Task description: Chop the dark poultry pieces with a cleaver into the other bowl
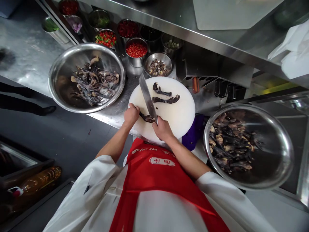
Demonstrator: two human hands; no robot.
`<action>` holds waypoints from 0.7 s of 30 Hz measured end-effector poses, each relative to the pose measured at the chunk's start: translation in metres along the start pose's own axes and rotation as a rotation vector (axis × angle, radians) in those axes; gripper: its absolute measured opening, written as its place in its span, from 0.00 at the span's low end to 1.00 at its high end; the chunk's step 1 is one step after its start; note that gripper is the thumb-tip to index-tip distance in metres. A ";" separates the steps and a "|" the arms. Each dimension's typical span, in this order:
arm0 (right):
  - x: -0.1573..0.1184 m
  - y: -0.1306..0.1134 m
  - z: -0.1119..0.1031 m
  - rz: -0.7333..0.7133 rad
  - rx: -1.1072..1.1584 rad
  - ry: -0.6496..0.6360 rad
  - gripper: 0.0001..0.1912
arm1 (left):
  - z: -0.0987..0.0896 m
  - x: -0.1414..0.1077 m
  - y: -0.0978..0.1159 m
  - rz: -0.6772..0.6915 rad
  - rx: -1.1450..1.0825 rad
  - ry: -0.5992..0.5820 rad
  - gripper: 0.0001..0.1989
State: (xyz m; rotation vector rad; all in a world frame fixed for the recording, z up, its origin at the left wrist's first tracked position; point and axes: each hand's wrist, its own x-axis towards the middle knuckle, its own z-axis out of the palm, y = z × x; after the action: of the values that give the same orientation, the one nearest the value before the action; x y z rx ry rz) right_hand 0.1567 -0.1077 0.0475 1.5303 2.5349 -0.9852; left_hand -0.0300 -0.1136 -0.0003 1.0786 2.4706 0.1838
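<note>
My right hand [163,128] is closed round the handle of a cleaver [147,95], its long blade pointing away over the round white cutting board [184,112]. Under my left hand [132,115], the fingers close on one end of a dark chicken foot [146,118] at the board's near left. The blade's lower part lies over or beside that foot's other end; contact is unclear. Farther back on the board are two more dark pieces, a curled foot [162,91] and a longer foot [166,99].
A steel bowl of feet [54,75] stands left, another large bowl [285,154] right. Behind the board are a small bowl of chopped bits [158,67] and a tin of chopped red chillies [136,50]. A steel shelf [169,30] overhangs the back; a knife rack [200,69] sits beneath.
</note>
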 end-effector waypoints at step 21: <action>0.013 0.008 0.018 0.005 -0.114 -0.077 0.15 | 0.010 0.000 0.007 -0.026 -0.051 0.095 0.16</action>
State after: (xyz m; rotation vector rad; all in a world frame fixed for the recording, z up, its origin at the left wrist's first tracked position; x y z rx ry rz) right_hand 0.1515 -0.1045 0.0248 1.4399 2.4864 -0.8652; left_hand -0.0210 -0.1094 -0.0069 1.0381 2.5477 0.2949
